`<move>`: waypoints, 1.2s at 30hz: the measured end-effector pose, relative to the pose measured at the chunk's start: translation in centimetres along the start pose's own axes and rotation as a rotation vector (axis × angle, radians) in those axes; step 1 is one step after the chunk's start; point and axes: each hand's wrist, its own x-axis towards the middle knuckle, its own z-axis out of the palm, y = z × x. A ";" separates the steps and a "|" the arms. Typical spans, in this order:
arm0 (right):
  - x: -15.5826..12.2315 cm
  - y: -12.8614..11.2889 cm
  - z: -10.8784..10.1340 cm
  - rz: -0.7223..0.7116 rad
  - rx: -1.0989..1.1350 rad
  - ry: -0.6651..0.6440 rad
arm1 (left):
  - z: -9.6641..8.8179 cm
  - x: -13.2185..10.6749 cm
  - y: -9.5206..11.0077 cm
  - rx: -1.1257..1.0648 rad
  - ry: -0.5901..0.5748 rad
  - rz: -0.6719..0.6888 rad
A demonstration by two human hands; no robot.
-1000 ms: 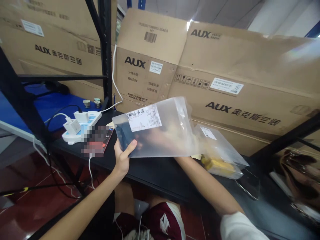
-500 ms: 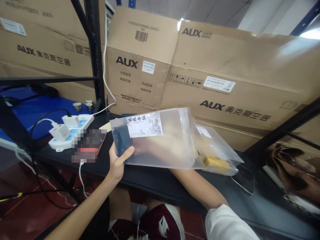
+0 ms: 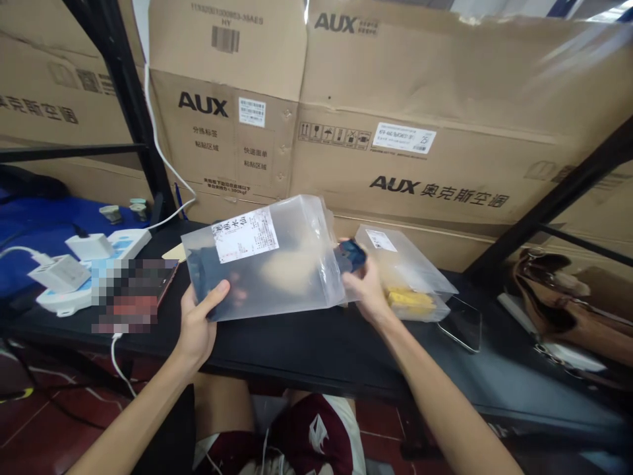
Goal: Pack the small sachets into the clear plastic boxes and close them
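Presently the right hand (image 3: pixel 366 289) has its fingers pinched on a small, glossy dark-blue object (image 3: pixel 350 256) at the right edge of a frosted, translucent plastic bag (image 3: pixel 284 264). The left hand (image 3: pixel 196 324) clenches the bag's lower corner, thumb across its face. The bag is held just above a black desk (image 3: pixel 306 359), near a second frosted plastic bag (image 3: pixel 418 280) with yellow contents.

Wide carton (image 3: pixel 395 165): "AUX", "奥克斯空调" on front | White sticker (image 3: pixel 404 138) on wide carton: "25" | Narrower carton (image 3: pixel 222 132): "AUX", barcode, "HY" | White label (image 3: pixel 245 235) on frosted plastic bag (image 3: pixel 301 264): "水仙", fine print too small to read
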 end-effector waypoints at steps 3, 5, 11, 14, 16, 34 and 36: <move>0.6 -1.0 -1.9 0.007 0.228 0.103 | 0.1 0.1 -0.1 0.076 -0.031 -0.043; 0.6 -1.8 -2.3 0.001 0.296 0.094 | 0.0 0.2 -0.2 0.119 -0.056 -0.048; 0.0 -1.9 -1.2 0.028 0.255 -0.033 | -0.3 0.2 -0.8 0.204 -0.103 0.015; 0.2 -1.5 -1.7 -0.018 0.245 0.043 | -0.3 0.3 -0.8 0.177 -0.064 0.027; 0.6 -1.2 -2.4 -0.069 0.174 0.117 | -0.2 0.3 -0.6 0.132 -0.033 0.009; 0.4 -0.7 -2.1 0.066 0.251 -0.020 | -0.3 0.2 -0.9 0.200 -0.115 0.049; 0.3 -0.7 -2.1 0.037 0.083 -0.127 | -0.3 0.2 -1.0 0.254 -0.153 0.061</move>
